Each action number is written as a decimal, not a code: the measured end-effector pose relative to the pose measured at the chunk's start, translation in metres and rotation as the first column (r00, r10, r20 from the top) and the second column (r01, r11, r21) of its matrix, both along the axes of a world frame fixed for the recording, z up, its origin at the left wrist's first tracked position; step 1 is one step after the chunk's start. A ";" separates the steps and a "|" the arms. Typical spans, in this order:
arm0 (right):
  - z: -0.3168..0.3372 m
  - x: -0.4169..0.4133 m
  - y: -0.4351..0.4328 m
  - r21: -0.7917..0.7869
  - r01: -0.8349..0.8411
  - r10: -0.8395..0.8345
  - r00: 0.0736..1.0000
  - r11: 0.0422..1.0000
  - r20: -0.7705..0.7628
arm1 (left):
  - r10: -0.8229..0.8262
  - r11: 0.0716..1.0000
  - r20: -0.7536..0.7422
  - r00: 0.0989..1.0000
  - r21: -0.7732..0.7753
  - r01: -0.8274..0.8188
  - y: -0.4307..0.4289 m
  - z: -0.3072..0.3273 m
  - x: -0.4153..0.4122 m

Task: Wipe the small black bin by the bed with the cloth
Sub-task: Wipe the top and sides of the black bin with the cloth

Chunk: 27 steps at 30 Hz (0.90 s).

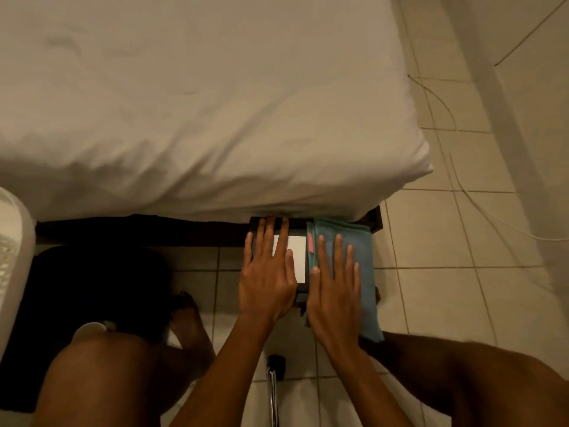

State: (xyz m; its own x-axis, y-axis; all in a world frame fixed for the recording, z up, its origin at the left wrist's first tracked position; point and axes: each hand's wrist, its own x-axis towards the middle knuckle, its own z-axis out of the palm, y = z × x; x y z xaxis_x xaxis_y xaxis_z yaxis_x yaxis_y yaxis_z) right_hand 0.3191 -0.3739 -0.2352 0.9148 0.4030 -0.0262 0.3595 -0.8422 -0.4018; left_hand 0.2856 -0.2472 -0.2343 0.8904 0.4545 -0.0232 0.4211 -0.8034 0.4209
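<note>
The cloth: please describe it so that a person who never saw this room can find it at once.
Start at the near right corner of the white bed. On the tiled floor below it stands the small black bin; the cloth lies over its right side, under the flat right hand. It is the only teal thing there, with a pink tag.

A bedroom: white-sheeted bed [200, 103] on a tiled floor [446, 288].
</note>
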 end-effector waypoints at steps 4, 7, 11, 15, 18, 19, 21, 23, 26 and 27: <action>-0.002 0.027 0.016 -0.038 -0.122 0.122 0.992 0.992 0.008 | 0.017 0.999 -0.009 1.000 0.037 -0.016 -0.009 0.000 0.002; -0.005 0.047 0.016 -0.043 -0.088 0.089 0.996 0.995 0.022 | 0.058 0.998 -0.006 0.998 0.016 -0.058 -0.012 -0.002 0.003; -0.001 0.017 0.019 -0.078 0.047 -0.046 0.999 0.996 0.022 | -0.002 1.000 -0.018 1.000 -0.016 0.002 -0.001 -0.002 -0.007; 0.000 -0.002 0.038 -0.073 0.031 -0.031 1.000 0.997 0.000 | 0.012 1.000 -0.023 1.000 -0.011 -0.012 0.017 0.000 -0.029; 0.001 -0.012 0.055 -0.026 -0.045 0.044 0.998 0.999 -0.042 | 0.051 0.999 -0.028 0.998 0.002 -0.051 0.031 0.001 -0.045; 0.001 -0.014 0.058 -0.007 -0.066 0.065 0.996 0.998 -0.060 | 0.044 0.999 -0.024 0.999 0.003 -0.043 0.034 0.002 -0.049; 0.006 -0.011 0.054 0.014 -0.119 0.120 0.988 0.993 -0.099 | 0.019 1.000 -0.012 1.000 -0.011 -0.019 0.038 0.002 -0.049; 0.009 0.000 0.041 -0.011 -0.212 0.210 0.973 0.977 -0.094 | 0.025 0.999 0.006 1.000 -0.024 -0.025 0.038 0.002 -0.045; 0.010 0.014 0.025 -0.057 -0.280 0.278 0.960 0.958 -0.038 | 0.077 0.997 0.021 0.997 -0.018 -0.077 0.033 0.002 -0.038; 0.009 0.015 0.025 -0.060 -0.276 0.274 0.961 0.959 -0.035 | 0.101 0.995 0.023 0.995 -0.010 -0.101 0.031 0.001 -0.038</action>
State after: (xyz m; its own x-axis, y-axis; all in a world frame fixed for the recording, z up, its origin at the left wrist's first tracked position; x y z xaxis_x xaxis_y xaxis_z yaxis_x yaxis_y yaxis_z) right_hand 0.3337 -0.3492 -0.2262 0.7674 0.6358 -0.0825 0.5710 -0.7363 -0.3630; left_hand 0.2479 -0.2158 -0.2331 0.8403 0.5421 -0.0070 0.4898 -0.7536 0.4383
